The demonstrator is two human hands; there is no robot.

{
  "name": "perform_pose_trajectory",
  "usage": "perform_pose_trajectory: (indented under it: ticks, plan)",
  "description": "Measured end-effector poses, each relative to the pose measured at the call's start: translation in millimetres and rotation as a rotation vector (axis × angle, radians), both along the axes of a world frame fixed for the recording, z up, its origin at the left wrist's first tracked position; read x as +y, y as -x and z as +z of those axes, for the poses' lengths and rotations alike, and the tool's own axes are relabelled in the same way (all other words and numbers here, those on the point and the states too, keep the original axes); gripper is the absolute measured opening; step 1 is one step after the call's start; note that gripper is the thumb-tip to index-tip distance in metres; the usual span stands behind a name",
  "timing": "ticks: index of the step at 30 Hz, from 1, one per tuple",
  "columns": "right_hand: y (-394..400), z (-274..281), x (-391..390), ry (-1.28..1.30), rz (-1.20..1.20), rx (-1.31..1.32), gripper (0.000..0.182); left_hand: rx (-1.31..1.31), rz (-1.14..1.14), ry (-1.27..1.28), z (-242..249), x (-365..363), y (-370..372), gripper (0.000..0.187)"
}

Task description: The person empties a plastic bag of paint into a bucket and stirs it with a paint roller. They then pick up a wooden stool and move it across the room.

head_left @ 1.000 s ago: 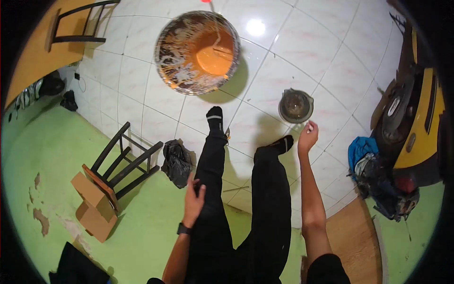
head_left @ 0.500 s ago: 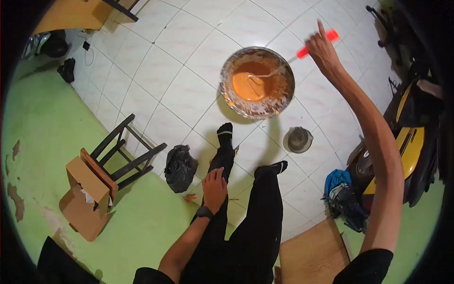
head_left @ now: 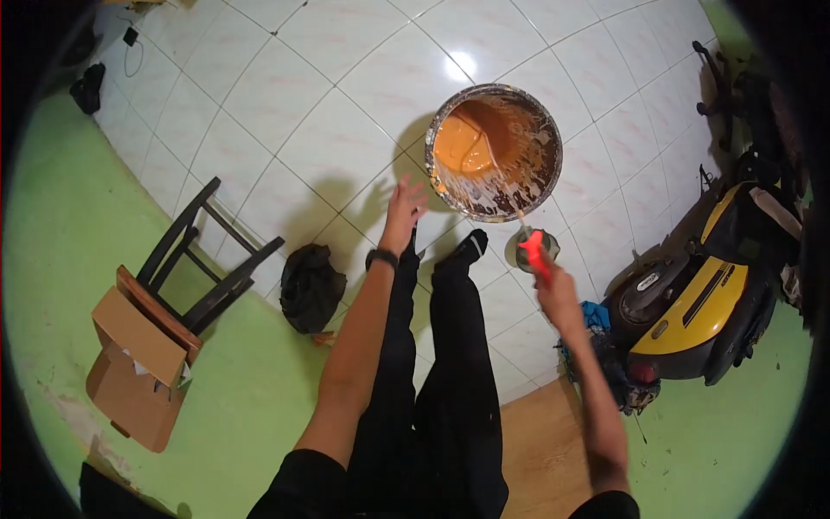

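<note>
My right hand point(head_left: 560, 298) is closed round the red handle of a stirring tool point(head_left: 533, 248), below and right of the bucket. The tool's thin shaft reaches over the rim into the bucket point(head_left: 546, 189), whose inner wall is splattered. Orange liquid point(head_left: 461, 145) lies inside it. My left hand point(head_left: 404, 208) is empty with its fingers apart, just left of the bucket and not touching it. A small grey container point(head_left: 546, 246) stands below the bucket, partly hidden by the red handle.
A black bag point(head_left: 311, 290) lies on the tiled floor left of my legs. Further left are a dark wooden chair point(head_left: 226, 281) and an open cardboard box point(head_left: 138, 333). A yellow and black motorcycle point(head_left: 692, 307) is at the right, with a blue cloth point(head_left: 595, 315) beside it.
My right hand has come down and nearer to me, bringing the red handle below the bucket. My left hand has lifted from my leg towards the bucket. The view has shifted.
</note>
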State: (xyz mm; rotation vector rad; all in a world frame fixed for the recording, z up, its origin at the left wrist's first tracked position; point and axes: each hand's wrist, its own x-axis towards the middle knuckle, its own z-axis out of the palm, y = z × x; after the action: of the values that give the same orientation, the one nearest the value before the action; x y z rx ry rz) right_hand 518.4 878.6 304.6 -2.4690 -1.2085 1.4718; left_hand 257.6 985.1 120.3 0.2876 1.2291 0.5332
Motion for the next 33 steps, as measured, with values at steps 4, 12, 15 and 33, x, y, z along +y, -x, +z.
perform_pose_trajectory:
  ticks: [4,12,15,33]
  plan:
    - [50,4,-1,-0.038,0.069,-0.069,0.049,0.008,-0.067,0.019,2,42,-27,0.069]
    - [-20,58,12,0.194,0.427,-0.199,0.045,-0.092,-0.11,-0.027,-12,-2,-14,0.075]
    - [-34,48,11,0.151,0.366,-0.23,0.044,-0.076,-0.116,0.051,-8,-38,-13,0.072]
    - [-33,57,-2,0.008,0.677,-0.294,0.034,0.057,0.076,0.147,23,-59,-9,0.039]
